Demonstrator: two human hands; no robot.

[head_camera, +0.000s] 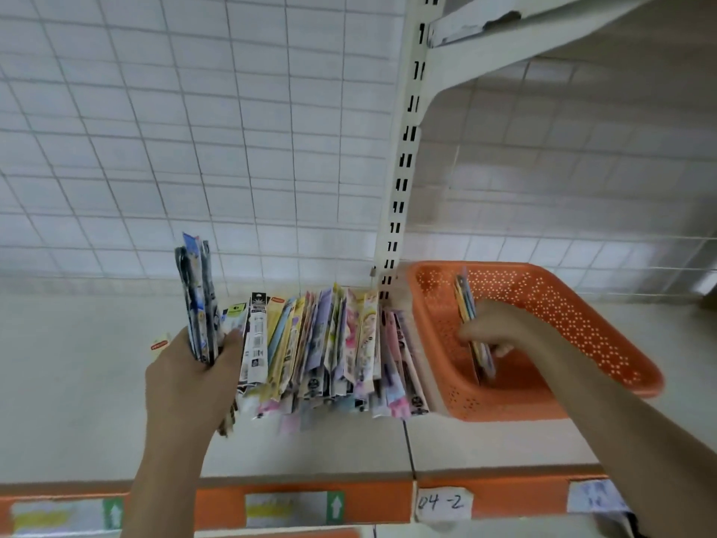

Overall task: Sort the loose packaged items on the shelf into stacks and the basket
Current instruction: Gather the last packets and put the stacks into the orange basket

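Head view, looking down at a cream shelf (97,401). Nearest edge: an orange price strip (302,506) with green arrow stickers, and a handwritten label (442,502) reading "04-2" just right of the shelf seam.

Left hand (186,374): fingers and thumb curled round a bundle of dark packets (198,300), held upright, tops rising above the hand. The bundle sits at the left end of the row and touches it.

Row of packets (329,351): long narrow packaged items standing on edge, packed side by side, leaning slightly. Colours mixed: black and white at left, then yellow, pale blue, lilac and pink. The right end of the row leans against the basket's left wall.

Right hand (492,328): reaches into the orange basket (582,324) and pinches a few thin packets (471,316) standing on edge near the basket's left side. Their lower ends meet the basket floor; finger detail is blurred.

Basket: perforated plastic, resting on the shelf right of the seam.

Behind: a slotted upright (403,168), a wire grid back panel (194,130), and an upper shelf (543,36) at top right.
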